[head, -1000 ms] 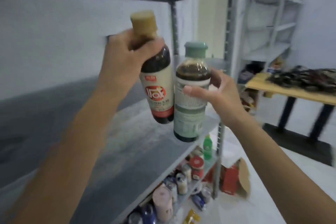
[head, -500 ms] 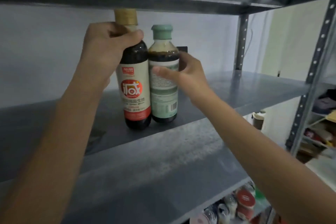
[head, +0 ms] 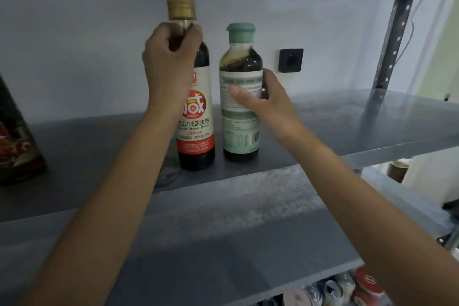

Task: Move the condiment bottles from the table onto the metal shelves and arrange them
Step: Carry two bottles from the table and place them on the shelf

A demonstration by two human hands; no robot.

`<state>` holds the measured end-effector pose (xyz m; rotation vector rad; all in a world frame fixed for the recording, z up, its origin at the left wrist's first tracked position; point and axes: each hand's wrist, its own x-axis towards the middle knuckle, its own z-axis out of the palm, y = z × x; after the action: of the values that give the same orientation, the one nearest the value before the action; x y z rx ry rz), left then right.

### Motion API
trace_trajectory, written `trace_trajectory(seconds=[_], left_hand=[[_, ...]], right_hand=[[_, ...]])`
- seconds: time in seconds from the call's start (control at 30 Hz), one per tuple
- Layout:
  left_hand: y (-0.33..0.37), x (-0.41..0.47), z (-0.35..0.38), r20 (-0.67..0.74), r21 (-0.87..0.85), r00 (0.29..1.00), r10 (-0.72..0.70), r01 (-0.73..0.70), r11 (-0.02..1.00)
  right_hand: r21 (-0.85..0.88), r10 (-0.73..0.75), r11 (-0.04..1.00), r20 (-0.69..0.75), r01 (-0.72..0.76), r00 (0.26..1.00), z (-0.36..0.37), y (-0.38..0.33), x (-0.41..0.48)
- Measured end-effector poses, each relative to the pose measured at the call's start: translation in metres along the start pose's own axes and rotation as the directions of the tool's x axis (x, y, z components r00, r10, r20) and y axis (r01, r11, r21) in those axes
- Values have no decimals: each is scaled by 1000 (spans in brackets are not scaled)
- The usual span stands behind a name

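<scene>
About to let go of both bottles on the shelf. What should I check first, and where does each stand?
1. Base of gold-capped bottle flat on the shelf: ok.
2. Base of green-capped bottle flat on it: ok.
3. Both upright: ok.
4. Bottles apart, not touching: ok.
5. Hands off: not ok; left hand grips the gold-capped neck, right hand holds the green-capped label.
6. Bottles sealed tight: cannot tell.
</scene>
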<state>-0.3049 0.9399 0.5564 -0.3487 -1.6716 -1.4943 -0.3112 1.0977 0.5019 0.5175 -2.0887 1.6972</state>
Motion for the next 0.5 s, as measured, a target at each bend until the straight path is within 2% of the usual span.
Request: trace_trajectory(seconds=[0.1,0.3,0.4,0.5], left_hand=[[-4,-3,-1,-34,-23,999,2,-3,1000],[-16,-35,-3,-35,50,999,24,-22,998],[-31,-54,-7,2,81,1000,16,-16,997],[-42,-81,-13,60,128,996,-63,55,990]], right_hand=[[-23,20,1000,12,-19,1000,3,5,-10],[-55,46,998,47,-43,998,6,22,-36],[-142,21,990,37,-15,999,5,25,-50],[-285,36,958,25,-27,999,4,29,-62]])
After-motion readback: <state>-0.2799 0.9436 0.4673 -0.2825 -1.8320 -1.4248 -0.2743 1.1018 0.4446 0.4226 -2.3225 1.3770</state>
